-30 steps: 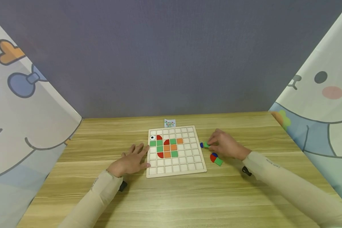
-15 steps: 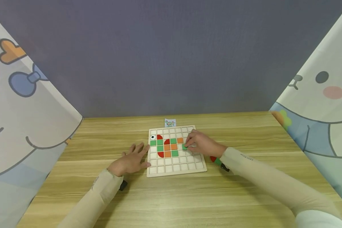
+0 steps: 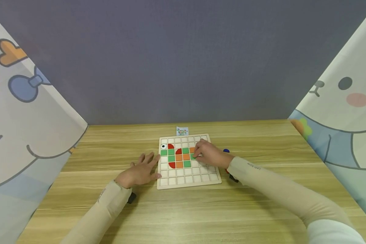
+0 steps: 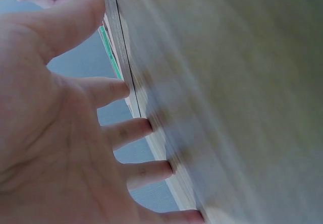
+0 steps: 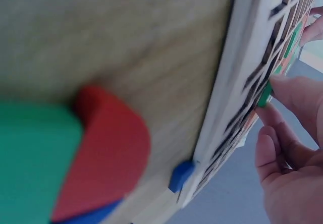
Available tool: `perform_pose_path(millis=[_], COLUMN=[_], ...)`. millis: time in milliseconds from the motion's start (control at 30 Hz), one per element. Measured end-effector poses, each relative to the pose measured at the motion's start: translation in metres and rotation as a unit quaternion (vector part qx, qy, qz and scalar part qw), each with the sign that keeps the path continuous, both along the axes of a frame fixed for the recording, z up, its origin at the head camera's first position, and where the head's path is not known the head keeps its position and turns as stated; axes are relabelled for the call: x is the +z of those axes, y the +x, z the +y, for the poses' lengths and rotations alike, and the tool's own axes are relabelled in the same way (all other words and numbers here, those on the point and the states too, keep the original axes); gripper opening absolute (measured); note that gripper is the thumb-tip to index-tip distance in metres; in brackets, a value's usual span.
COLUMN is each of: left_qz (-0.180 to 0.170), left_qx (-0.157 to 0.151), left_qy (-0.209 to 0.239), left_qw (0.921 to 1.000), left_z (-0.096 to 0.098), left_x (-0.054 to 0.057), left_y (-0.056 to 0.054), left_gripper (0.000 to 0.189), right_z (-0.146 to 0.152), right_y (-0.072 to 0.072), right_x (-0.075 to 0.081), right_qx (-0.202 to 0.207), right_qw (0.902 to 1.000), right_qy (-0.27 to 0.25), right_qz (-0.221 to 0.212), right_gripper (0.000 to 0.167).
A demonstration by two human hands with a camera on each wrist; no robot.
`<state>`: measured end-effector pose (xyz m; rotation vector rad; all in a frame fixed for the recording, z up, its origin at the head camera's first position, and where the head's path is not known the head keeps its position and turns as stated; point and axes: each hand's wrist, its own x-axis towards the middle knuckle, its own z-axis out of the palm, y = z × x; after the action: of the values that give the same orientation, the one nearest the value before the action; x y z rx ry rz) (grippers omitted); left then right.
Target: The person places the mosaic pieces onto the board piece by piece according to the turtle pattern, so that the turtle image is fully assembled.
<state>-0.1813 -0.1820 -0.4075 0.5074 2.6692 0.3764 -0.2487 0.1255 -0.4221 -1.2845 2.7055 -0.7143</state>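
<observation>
My right hand (image 3: 211, 154) is over the right part of a wooden grid board (image 3: 189, 181). Thumb and index finger pinch a green square tile (image 5: 264, 94), which is at the grid just below an orange tile (image 3: 192, 149). With fingers spread, my left hand (image 3: 140, 171) lies at the board's left edge, its thumb and fingertips touching the table and the rim. Set in the grid are a round eye tile (image 3: 163, 146), red quarter-round tiles (image 3: 172, 165), and several green and orange squares (image 3: 179, 164).
Right of the board lie loose pieces: a blue one (image 5: 180, 176) near its edge, a red quarter-round (image 5: 111, 148) and a green square (image 5: 35, 158), partly hidden by the right wrist in the head view. A small picture card (image 3: 182, 131) lies behind the board.
My right hand has carried the green tile leftward from the table beside the board onto the grid. The left hand stays in place.
</observation>
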Motion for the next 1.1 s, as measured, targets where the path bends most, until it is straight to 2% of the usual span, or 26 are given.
perform_pose_path(millis=[467, 600, 700, 900, 1000, 1100], left_qz=[0.004, 0.005, 0.004, 0.001, -0.002, -0.002], left_qx=[-0.002, -0.002, -0.002, -0.003, -0.004, -0.004], left_qy=[0.000, -0.001, 0.000, -0.001, 0.000, 0.000], left_qw=[1.0000, 1.0000, 1.0000, 1.0000, 1.0000, 1.0000], left_z=[0.000, 0.000, 0.000, -0.001, -0.001, -0.002], left_x=[-0.002, -0.002, -0.002, -0.001, -0.001, -0.002], left_y=[0.000, 0.000, 0.001, 0.001, 0.000, -0.001], left_gripper=[0.078, 0.078, 0.078, 0.077, 0.077, 0.077], right_z=[0.005, 0.013, 0.027, 0.069, 0.091, 0.111], right_y=[-0.001, 0.000, 0.001, 0.004, 0.010, 0.017], right_x=[0.002, 0.006, 0.011, 0.016, 0.017, 0.017], right_qx=[0.001, -0.014, -0.026, -0.050, -0.067, -0.077], right_qw=[0.9999, 0.9998, 0.9995, 0.9980, 0.9963, 0.9958], right_qy=[0.001, -0.010, -0.015, -0.024, -0.029, -0.027], right_qz=[0.012, 0.010, 0.006, -0.031, -0.046, -0.041], right_gripper=[0.012, 0.014, 0.017, 0.026, 0.029, 0.032])
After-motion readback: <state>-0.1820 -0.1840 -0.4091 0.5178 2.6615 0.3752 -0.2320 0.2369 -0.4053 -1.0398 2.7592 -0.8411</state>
